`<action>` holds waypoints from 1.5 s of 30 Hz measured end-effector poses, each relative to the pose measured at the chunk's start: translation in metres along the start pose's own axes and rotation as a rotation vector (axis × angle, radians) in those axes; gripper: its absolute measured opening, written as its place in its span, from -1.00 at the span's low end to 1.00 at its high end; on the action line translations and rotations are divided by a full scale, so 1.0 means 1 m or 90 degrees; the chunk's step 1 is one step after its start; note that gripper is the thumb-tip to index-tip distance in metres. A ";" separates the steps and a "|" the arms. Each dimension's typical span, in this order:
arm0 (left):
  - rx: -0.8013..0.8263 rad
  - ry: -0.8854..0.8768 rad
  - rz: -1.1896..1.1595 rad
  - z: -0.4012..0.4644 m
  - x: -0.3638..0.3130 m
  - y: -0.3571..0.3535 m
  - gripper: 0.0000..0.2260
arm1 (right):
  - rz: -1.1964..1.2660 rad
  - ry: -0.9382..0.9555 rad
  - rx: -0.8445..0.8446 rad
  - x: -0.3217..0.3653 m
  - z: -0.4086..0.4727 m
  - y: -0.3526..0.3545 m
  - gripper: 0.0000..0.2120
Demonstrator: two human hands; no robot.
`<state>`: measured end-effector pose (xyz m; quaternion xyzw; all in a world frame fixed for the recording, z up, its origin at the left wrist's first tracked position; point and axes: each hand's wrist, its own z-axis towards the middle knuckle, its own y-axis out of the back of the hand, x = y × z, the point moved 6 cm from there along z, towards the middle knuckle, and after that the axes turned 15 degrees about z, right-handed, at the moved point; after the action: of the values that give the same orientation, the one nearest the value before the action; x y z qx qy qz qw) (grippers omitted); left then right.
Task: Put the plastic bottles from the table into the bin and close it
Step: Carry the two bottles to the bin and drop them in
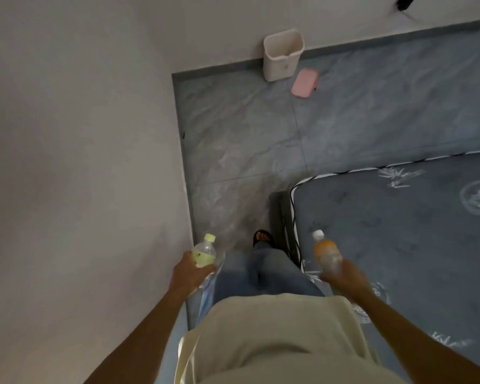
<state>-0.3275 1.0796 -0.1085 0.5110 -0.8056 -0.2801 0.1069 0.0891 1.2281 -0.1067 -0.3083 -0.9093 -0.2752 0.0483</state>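
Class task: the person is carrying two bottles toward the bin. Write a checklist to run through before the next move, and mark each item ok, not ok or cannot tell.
1. Left hand has a firm grip on the green-capped bottle: ok.
2. Right hand has a firm grip on the orange bottle: ok.
3. Bin open and upright by the wall: ok.
4. Pink lid within reach of the bin: ok, it lies on the floor beside it.
5. Floor between person and bin free of obstacles: ok.
6. No bottles left on the table: cannot tell, the table is out of view.
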 end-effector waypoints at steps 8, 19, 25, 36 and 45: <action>0.047 0.095 0.020 0.037 0.023 0.053 -0.23 | 0.014 0.125 -0.005 0.199 0.078 0.043 -0.44; 0.070 0.031 0.063 0.159 -0.103 0.215 -0.54 | 0.066 0.075 -0.030 0.320 0.142 0.073 -0.32; 0.032 -0.113 0.080 0.215 -0.255 0.287 -0.36 | 0.162 -0.050 -0.025 0.296 0.143 0.085 -0.45; 0.020 -0.185 0.141 0.292 -0.484 0.342 -0.39 | 0.228 -0.149 -0.006 0.321 0.222 0.176 -0.57; 0.051 -0.091 0.195 0.327 -0.511 0.377 -0.41 | 0.159 -0.042 -0.002 0.487 0.333 0.306 -0.24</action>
<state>-0.5328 1.7639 -0.1067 0.3650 -0.8900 -0.2641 0.0702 -0.0963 1.8664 -0.1182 -0.4283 -0.8644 -0.2581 0.0522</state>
